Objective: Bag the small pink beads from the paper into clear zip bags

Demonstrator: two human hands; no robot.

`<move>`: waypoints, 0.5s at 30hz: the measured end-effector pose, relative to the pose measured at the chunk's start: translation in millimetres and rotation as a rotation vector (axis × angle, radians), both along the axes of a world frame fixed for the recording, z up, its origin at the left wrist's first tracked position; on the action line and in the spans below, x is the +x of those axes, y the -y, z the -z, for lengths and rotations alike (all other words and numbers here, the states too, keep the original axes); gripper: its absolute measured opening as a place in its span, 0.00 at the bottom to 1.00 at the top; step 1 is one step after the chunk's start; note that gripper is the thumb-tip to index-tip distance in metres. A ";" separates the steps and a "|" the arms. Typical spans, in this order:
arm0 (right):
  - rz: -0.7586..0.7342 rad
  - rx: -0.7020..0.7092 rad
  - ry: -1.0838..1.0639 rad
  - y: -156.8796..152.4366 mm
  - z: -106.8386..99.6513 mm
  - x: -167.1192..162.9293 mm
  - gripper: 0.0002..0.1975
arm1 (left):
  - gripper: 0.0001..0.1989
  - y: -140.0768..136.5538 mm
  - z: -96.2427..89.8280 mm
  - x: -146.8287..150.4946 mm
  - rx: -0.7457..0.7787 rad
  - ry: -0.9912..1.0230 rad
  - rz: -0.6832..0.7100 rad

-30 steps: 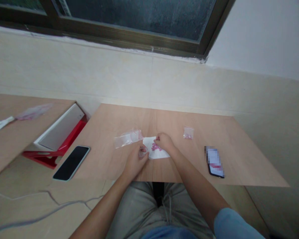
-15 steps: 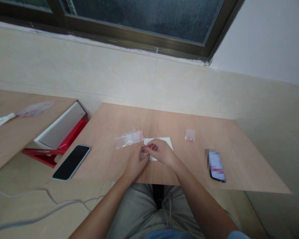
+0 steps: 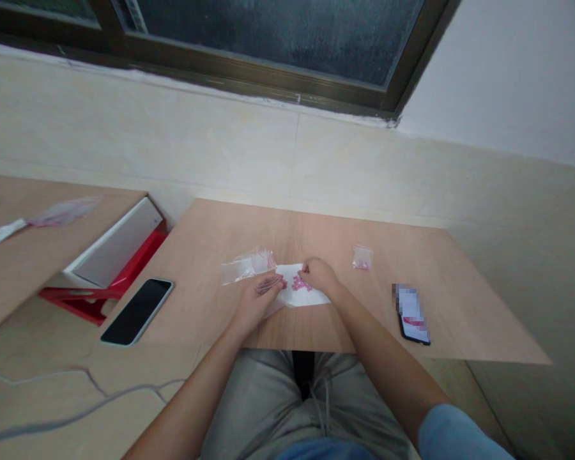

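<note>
Both hands (image 3: 287,291) pinch pink beads (image 3: 299,283) on white paper (image 3: 311,295).

Plain home room, small wooden table (image 3: 345,319) against tiled wall (image 3: 172,153), dark-framed window (image 3: 249,45), phone (image 3: 137,311), floor cable (image 3: 76,409)

Small wooden table (image 3: 316,223) by tiled wall. White paper sheet (image 3: 311,295) lies near front edge, tiny pink beads (image 3: 299,283) on top. Clear empty bag (image 3: 246,264) just left of paper. Little bag with pink bits (image 3: 362,257) farther right, apart from paper. Black phone (image 3: 137,311) on left corner, partly over edge. Second phone (image 3: 411,314) on right side. Second wooden table (image 3: 23,255) at far left, with clear bag (image 3: 64,211) and white strip (image 3: 0,234) on it.
</note>
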State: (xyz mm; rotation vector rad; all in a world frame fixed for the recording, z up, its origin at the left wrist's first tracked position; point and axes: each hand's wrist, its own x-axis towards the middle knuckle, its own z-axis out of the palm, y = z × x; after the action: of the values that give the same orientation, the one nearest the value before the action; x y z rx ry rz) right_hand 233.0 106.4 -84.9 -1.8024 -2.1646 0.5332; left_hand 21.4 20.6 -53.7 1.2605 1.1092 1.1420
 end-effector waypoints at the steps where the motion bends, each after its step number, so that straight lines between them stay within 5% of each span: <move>1: -0.005 -0.009 0.011 -0.9 -0.6 -0.4 0.07 | 0.18 -1.0 -0.7 -0.2 -0.030 0.038 -0.005; 11: -0.100 -0.070 -0.059 -4.3 -16.9 1.6 0.04 | 0.13 1.9 -7.0 2.4 -0.126 0.188 0.069; 15: -0.067 0.004 -0.495 -0.1 -45.9 -5.7 0.07 | 0.14 2.2 -4.4 2.8 -0.120 0.126 0.091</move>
State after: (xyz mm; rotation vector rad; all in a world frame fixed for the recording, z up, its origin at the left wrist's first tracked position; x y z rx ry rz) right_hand 227.3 106.5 -39.0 -1.4072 -1.8804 0.8820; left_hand 24.2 18.5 -49.2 1.1194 1.0022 1.0563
